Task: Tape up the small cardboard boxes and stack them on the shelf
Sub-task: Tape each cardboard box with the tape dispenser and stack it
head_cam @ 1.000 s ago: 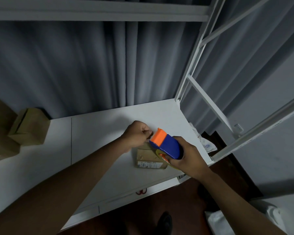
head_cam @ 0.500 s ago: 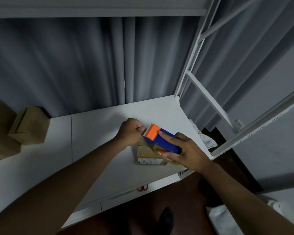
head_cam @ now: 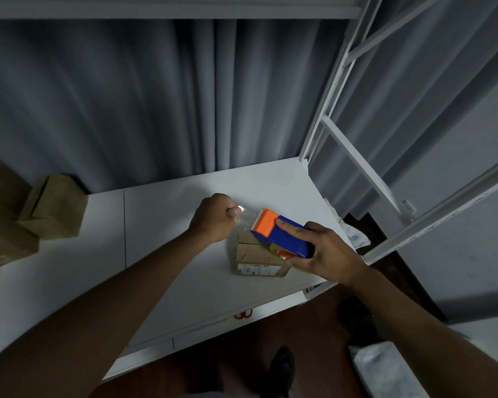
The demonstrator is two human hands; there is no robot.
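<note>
Left hand point(head_cam: 213, 218) pinches clear tape strip point(head_cam: 246, 218); right hand point(head_cam: 322, 254) grips blue-orange plastic tape dispenser point(head_cam: 281, 235) above small brown cardboard box point(head_cam: 256, 258) (untaped yet); stacking pending.

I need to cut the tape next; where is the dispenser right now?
The tape dispenser is in the right hand, right of centre in the head view, just above the small box on the shelf.

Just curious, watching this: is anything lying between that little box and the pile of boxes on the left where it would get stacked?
Nothing visible. The small cardboard box sits under the tape dispenser, and the white shelf between it and the stacked boxes shows only bare surface, crossed by the left hand's forearm.
</note>
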